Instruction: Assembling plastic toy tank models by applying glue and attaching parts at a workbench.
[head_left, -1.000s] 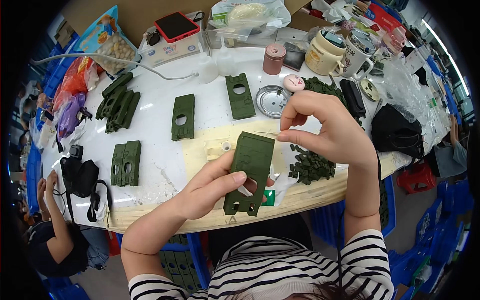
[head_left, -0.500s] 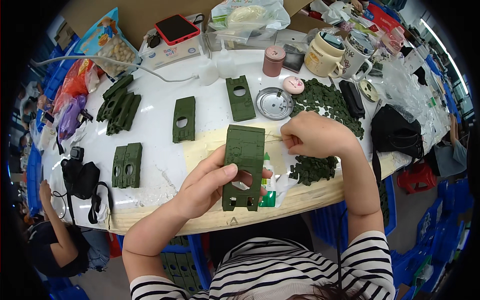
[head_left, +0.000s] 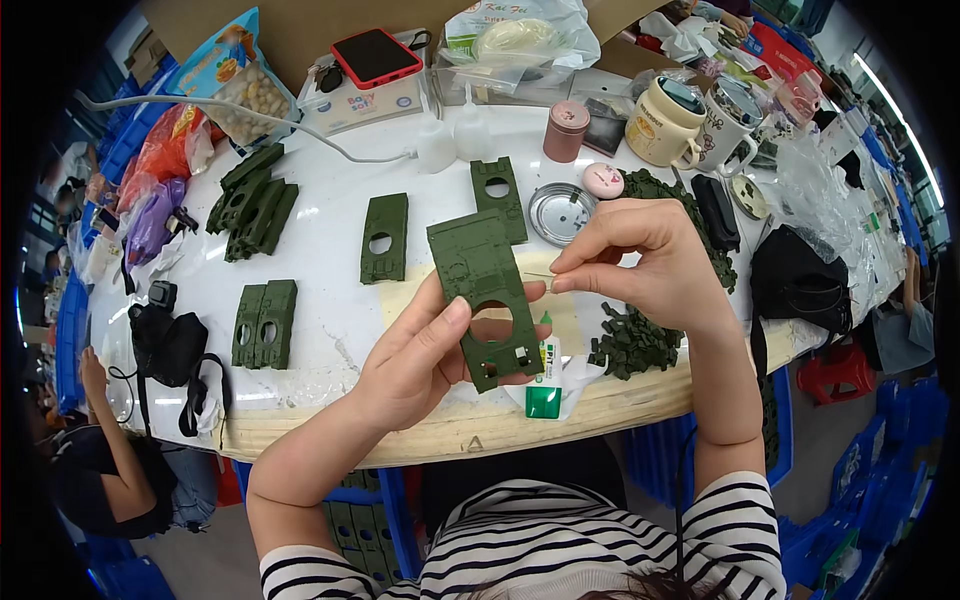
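Note:
A dark green plastic model vehicle hull [head_left: 470,258] with a round hole rests tilted in my left hand [head_left: 410,345], the thumb on its face and fingers behind. Just right of it, my right hand [head_left: 645,262] is closed in a pinch on a thin needle-like rod [head_left: 538,275], whose tip points toward the hull's edge. Under the hands lies yellowish paper [head_left: 410,300], with a white-and-green glue bottle [head_left: 545,398] nearest the front edge. Beneath my right wrist is a pile of small green parts [head_left: 638,342].
Two single hulls [head_left: 384,218] [head_left: 513,212], a pair [head_left: 263,348] and a stack [head_left: 262,215] lie behind and left. A round metal dish [head_left: 541,222], mugs [head_left: 662,125], squeeze bottles [head_left: 470,132] and a black bag [head_left: 800,275] stand around. A person's arm [head_left: 110,405] shows left.
My left hand has tilted the hull and raised it slightly. My right hand has turned and come closer to the hull, bringing the rod beside it. The whole view has shifted slightly.

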